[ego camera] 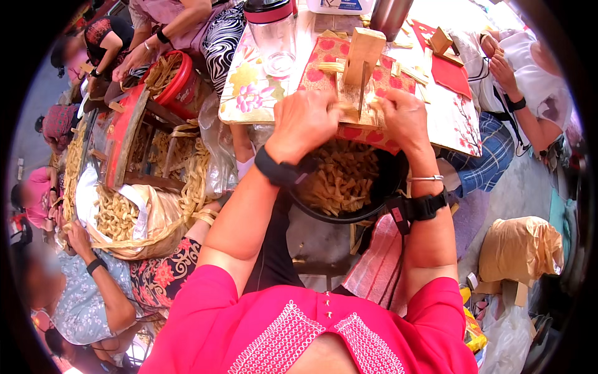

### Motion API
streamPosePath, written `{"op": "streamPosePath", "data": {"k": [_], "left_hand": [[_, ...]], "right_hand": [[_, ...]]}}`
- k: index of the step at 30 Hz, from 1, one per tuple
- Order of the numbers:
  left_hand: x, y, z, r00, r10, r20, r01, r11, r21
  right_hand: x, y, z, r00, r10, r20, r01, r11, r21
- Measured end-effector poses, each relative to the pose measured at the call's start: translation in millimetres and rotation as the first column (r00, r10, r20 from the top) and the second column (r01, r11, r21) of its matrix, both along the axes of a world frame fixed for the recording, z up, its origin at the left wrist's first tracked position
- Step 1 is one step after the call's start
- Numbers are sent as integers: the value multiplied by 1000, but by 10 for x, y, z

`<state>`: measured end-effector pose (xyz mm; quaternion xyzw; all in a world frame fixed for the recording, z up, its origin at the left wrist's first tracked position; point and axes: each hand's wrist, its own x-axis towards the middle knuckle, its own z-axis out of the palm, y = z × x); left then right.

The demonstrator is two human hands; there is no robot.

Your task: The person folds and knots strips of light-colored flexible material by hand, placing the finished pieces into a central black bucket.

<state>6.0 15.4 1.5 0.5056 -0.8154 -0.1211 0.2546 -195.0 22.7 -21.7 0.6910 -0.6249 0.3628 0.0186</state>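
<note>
An upright wooden block [362,53] with a thin metal blade [362,96] stands on a small wooden board [351,112] at the table's near edge. Left of the blade, my left hand [306,124] is closed on a pale yellow strip [345,106], whose short end shows past the fingers. My right hand [405,114] sits right of the blade, its fingers pinching a similar pale piece [374,102]. Whether the two pieces are joined behind the blade is hard to tell. Below my hands, a black round basin [395,170] holds many short yellowish pieces [345,180].
On the floral table [245,105] are a clear jar [275,44], a metal flask [390,16] and a red patterned cloth [327,51]. At left, people work around a red bucket [189,89] and a filled sack [161,210]. Another person [532,89] sits at right, near a brown paper bag [518,250].
</note>
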Motion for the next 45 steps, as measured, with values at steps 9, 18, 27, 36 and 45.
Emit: {"op": "streamPosePath", "data": {"k": [9,18,27,36,45], "left_hand": [[-370,366,-283,718,-95,-690,283,945,165],[-661,346,407,-72,98,-993,621,783,33],[378,164,1820,-285,-246,-927,696,612,-376],[409,410,1489,-191,-105,-976,173,975,-139],[-265,638,887,-234,190,-954,420,904,77]], "right_hand": [[250,402,327,216,-186,959,-739,610,285],[-214,553,480,237,203,950,-861,497,109],[-1197,1568,944,702,216,679,-576,732,363],[-1101,1376,1872,977,195,80,-209,953,221],[320,804,934,314,341,886,-791,610,46]]}}
